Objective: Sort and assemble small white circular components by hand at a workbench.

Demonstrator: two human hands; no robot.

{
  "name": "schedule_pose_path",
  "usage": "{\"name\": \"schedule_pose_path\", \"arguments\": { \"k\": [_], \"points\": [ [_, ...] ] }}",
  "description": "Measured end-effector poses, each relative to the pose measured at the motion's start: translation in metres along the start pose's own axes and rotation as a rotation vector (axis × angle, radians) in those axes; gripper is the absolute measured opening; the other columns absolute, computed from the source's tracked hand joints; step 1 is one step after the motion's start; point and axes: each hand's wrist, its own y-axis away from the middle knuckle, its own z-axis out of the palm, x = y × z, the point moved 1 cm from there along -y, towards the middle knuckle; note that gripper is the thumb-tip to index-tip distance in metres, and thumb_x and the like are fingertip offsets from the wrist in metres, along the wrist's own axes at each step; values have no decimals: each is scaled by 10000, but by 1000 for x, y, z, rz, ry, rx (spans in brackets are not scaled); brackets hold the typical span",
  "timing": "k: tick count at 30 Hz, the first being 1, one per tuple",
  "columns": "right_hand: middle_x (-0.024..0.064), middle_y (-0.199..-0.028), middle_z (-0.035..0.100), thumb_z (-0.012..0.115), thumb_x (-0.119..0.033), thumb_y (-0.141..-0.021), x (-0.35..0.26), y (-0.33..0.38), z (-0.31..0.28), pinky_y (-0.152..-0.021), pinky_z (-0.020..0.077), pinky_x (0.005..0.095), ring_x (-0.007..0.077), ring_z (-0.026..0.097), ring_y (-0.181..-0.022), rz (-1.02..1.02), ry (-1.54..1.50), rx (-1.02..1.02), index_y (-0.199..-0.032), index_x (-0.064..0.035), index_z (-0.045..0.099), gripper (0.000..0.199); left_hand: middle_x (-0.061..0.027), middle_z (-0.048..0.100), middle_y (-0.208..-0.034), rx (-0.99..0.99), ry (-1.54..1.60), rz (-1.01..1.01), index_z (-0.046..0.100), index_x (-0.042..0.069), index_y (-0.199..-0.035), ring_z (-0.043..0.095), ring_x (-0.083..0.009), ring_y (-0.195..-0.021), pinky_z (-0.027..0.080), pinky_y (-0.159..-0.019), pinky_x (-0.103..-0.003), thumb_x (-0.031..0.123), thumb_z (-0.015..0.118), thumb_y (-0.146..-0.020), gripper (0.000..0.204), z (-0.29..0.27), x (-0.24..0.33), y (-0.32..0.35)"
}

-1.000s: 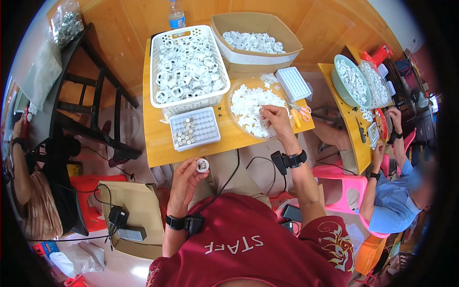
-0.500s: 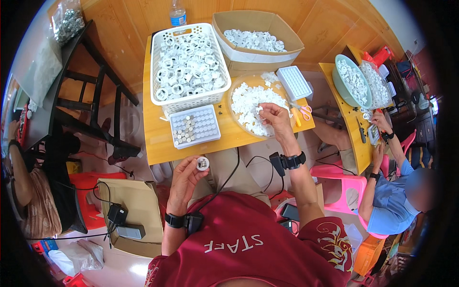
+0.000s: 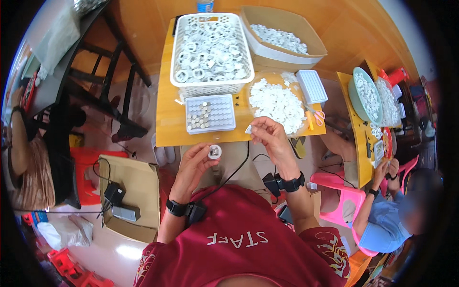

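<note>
In front of my body, my left hand [image 3: 192,165] pinches a small round white housing [image 3: 214,152] with metal parts showing in its open face. Close to its right, my right hand [image 3: 270,138] has thumb and fingertips closed on a small white plastic piece [image 3: 248,129]. Beyond that hand lies a heap of similar flat white pieces [image 3: 275,103] on a round tray. A light plastic tray [image 3: 224,126] with round pockets sits at the table's near edge, with several silvery button cells [image 3: 193,120] on its left side.
A white basket [image 3: 213,86] full of round housings stands at the back, beside a cardboard box [image 3: 282,60] of white parts. Scissors [image 3: 319,115] and a second pocketed tray [image 3: 311,86] lie to the right. A co-worker in blue [image 3: 382,225] sits at the right-hand table.
My right hand has come back from the heap of white pieces toward my left hand, bringing one piece. The left hand still holds the round housing. The view has shifted slightly.
</note>
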Motion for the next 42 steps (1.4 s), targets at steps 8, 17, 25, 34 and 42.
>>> {"name": "schedule_pose_path", "arguments": {
  "k": [8,17,25,34,42],
  "points": [
    [2,-782,590,598,-28,-801,19,21,60,-568,409,173,44,527,-673,-65,135,-111,-914,-5,593,115,-100,600,-949,33,26,12,551,-13,-1029,614,-174,-828,531,-718,-265,135,509,-885,211,6,8,6],
    [26,-774,572,612,9,-759,30,23,70,-562,400,197,80,552,-684,-241,397,-38,-880,-26,611,125,-93,601,-957,44,19,19,564,-6,-1029,616,-168,-843,543,-735,-283,110,538,-865,203,6,8,9],
    [42,-743,535,602,13,-749,21,24,74,-504,396,229,112,515,-584,-351,613,-62,-846,-23,601,104,-98,604,-954,51,-9,2,572,-7,-1034,615,-166,-846,547,-729,-282,109,549,-859,211,6,9,8],
    [72,-727,513,594,6,-757,25,25,77,-514,424,266,166,532,-583,-425,701,-15,-860,-23,579,107,-86,611,-943,72,-105,33,586,1,-1022,609,-147,-834,541,-724,-276,90,561,-847,197,8,7,9],
    [86,-725,540,593,23,-739,26,20,73,-523,438,279,192,563,-619,-438,661,-49,-838,-19,577,109,-78,615,-932,77,-75,21,598,0,-1006,609,-149,-839,537,-721,-273,137,519,-877,204,9,9,8]
  ]
}}
